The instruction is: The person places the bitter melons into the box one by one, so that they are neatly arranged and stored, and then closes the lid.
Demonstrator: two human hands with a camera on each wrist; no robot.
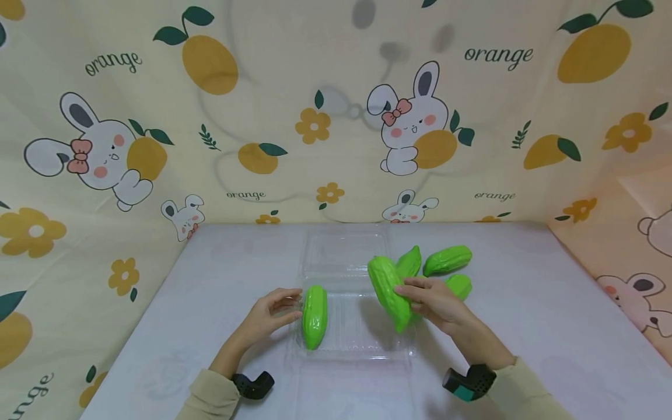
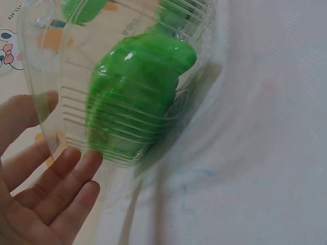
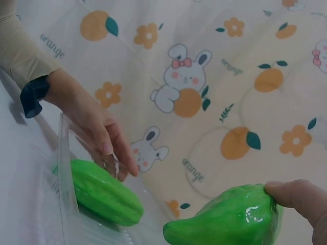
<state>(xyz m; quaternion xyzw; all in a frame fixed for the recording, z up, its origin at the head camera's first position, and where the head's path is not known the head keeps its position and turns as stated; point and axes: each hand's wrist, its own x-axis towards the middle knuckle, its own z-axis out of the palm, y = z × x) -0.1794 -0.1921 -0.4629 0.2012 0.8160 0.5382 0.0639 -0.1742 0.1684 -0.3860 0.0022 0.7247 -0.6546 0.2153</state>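
Between the thumb and fingers of my right hand point(image 1: 441, 303) is a green, ridged bitter melon point(image 1: 387, 289), tilted above the right side of a clear plastic box point(image 1: 357, 354). The right wrist view shows the thumb pressed on this bitter melon point(image 3: 230, 217). Inside the box, along its left wall, lies another bitter melon point(image 1: 315, 318). My left hand point(image 1: 270, 315) is at that left wall, its fingers loosely bent. In the left wrist view the fingertips of the left hand point(image 2: 56, 189) meet the clear wall, with the lying bitter melon point(image 2: 135, 92) showing through.
Right of the box are more bitter melons: one lies farther back point(image 1: 448, 260), another point(image 1: 409, 262) is partly behind the held one, and a third point(image 1: 460, 286) is partly covered by my right hand. A clear lid-like panel point(image 1: 343, 251) extends behind the box. Printed cloth point(image 1: 336, 70) walls the table.
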